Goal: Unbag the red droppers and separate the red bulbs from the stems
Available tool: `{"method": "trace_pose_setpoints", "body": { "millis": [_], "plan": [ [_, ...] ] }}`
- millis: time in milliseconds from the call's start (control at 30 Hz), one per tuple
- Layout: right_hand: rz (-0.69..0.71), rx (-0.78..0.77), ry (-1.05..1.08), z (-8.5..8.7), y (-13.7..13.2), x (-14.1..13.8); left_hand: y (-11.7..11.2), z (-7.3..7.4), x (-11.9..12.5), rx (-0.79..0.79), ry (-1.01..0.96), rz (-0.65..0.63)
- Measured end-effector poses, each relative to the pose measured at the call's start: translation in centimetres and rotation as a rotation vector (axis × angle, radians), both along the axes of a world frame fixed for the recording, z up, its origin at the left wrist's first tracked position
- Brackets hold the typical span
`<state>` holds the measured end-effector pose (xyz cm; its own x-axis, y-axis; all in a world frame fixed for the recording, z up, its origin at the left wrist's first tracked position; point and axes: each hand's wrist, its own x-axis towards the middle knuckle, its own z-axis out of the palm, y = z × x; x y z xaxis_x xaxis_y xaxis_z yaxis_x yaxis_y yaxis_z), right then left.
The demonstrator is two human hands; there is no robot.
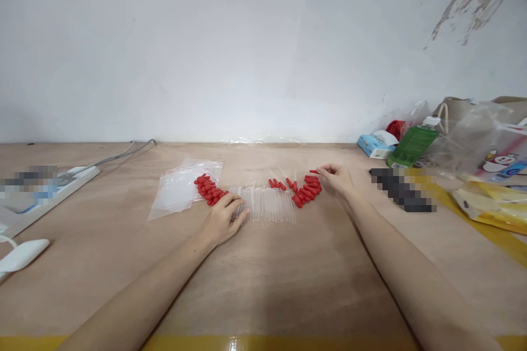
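A row of thin clear tubes [263,205] lies side by side on the table. My left hand [224,219] rests over the row's left end, fingers curved and thumb apart; no held object shows there. Next to it is a curved cluster of red rubber bulbs [208,191]. My right hand [335,176] pinches a red rubber bulb [313,171] just above the other red cluster [307,193], at the row's right end. Behind the tubes lie several droppers [276,183], red bulbs fitted on clear stems pointing toward the wall.
Clear zip bags [175,189] lie flat behind the left cluster. A white power strip [78,180] with a cable is at left, near a white plug-like object [28,255]. At right are a tissue pack [374,145], a green bottle [414,145], plastic bags and a yellow packet [489,208].
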<state>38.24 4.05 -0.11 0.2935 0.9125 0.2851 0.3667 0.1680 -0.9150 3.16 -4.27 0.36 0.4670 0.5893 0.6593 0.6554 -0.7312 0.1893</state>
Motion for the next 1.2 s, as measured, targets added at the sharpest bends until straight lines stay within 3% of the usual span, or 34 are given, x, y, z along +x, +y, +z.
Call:
{"method": "trace_pose_setpoints", "body": {
  "millis": [200, 400, 500, 633, 733, 800, 933, 1067, 1200],
  "plan": [
    [0.022, -0.014, -0.049, -0.8, -0.2, -0.4, -0.4, 0.3, -0.1, -0.003, 0.000, -0.017],
    [-0.061, 0.010, -0.080, -0.6, -0.3, -0.5, -0.6, 0.6, -0.1, 0.026, 0.001, 0.012],
    [-0.158, 0.041, -0.110, 0.5, -0.7, -0.6, -0.6, 0.6, -0.1, 0.042, 0.008, 0.026],
    [-0.222, 0.042, -0.260, 3.6, -1.6, -2.5, -0.6, 0.7, 0.0, 0.047, 0.035, 0.031],
    [-0.145, -0.183, -0.770, 5.6, -1.7, -5.5, -0.6, 0.7, 0.0, 0.053, 0.039, 0.019],
    [-0.116, -0.357, -0.952, 6.1, -1.1, -7.4, -0.6, 0.7, -0.1, 0.052, 0.036, 0.005],
    [-0.096, -0.524, -0.975, 6.0, 0.9, -9.4, -0.8, 0.7, -0.1, 0.021, 0.029, 0.011],
    [-0.045, -0.672, -0.921, 5.8, 2.3, -9.5, -1.0, 0.7, -0.2, -0.017, 0.039, 0.019],
    [-0.040, -0.680, -0.814, 6.4, 2.6, -9.0, -1.1, 0.8, -0.2, -0.028, 0.040, 0.004]
  ]
}}
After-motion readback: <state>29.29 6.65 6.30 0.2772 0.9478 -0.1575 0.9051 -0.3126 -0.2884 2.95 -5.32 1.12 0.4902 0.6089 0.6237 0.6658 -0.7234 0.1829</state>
